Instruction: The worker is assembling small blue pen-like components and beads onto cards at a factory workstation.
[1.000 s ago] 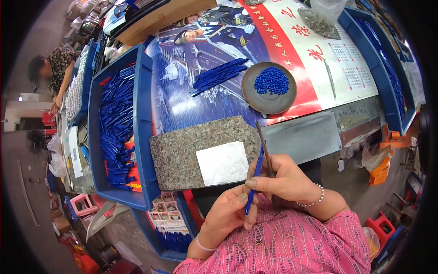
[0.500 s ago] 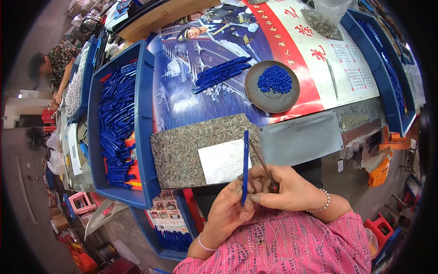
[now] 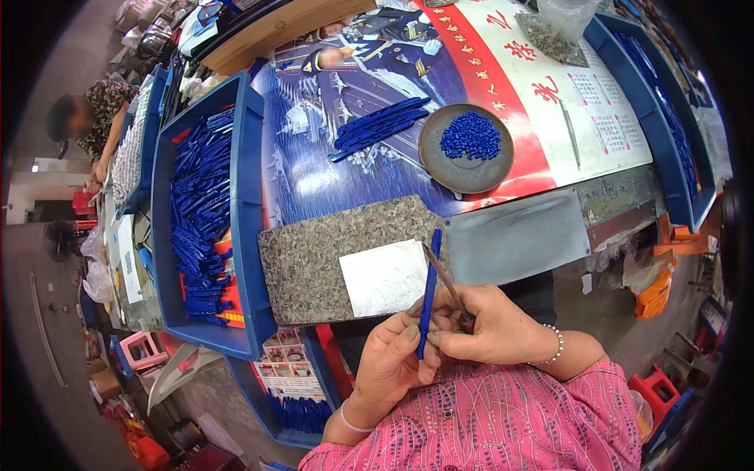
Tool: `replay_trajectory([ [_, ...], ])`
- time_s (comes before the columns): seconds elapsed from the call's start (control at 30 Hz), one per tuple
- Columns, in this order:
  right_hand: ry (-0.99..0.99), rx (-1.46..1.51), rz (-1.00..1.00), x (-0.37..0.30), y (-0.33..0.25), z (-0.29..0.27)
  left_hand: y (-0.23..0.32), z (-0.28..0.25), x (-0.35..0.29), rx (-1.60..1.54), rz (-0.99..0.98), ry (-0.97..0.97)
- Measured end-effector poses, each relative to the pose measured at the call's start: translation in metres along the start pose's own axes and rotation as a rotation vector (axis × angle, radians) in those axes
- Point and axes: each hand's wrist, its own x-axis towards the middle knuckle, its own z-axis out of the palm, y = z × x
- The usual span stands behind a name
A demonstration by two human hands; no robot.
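My left hand (image 3: 389,357) pinches a slim blue plastic strip (image 3: 430,290), which stands nearly upright with its top leaning slightly right. Closed around a thin pointed metal tool (image 3: 444,276) is my right hand (image 3: 506,326); the tool's tip reaches up beside the strip's upper part. The right thumb and fingertips meet the strip's lower end. Just beyond the hands lies a white sheet (image 3: 381,279) on a speckled stone slab (image 3: 302,251). A round dark dish (image 3: 432,161) holds many small blue pieces (image 3: 470,135), and blue strips (image 3: 381,128) are heaped to its left.
A blue bin (image 3: 255,235) full of blue strips stands at left, another bin (image 3: 640,102) at far right. A grey plate (image 3: 518,239) adjoins the slab. Silver tweezers (image 3: 570,133) rest on the poster (image 3: 542,169). Another person (image 3: 106,118) is at far left.
The blue strip has tilted, its top shifting right toward the metal tool, and its broader face now shows. Both hands keep nearly the same place. The person at far left has leaned slightly.
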Motion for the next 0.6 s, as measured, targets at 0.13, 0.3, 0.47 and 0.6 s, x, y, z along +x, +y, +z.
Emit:
replay_trajectory([
  [0.13, -0.001, 0.015, -0.025, 0.0015, 0.0050, 0.0016, 0.0004, -0.0007, 0.0012, 0.009, 0.013, -0.012],
  [0.3, -0.005, 0.096, -0.006, 0.0028, 0.0031, 0.0037, -0.0014, -0.0046, 0.0004, 0.043, 0.021, 0.006],
  [0.47, 0.008, -0.010, -0.007, 0.0033, 0.0030, 0.0031, -0.0009, -0.0061, 0.0006, 0.077, 0.004, 0.010],
  [0.6, 0.034, -0.062, 0.001, 0.0031, 0.0076, 0.0091, -0.0036, -0.0064, -0.0020, 0.101, 0.021, 0.010],
])
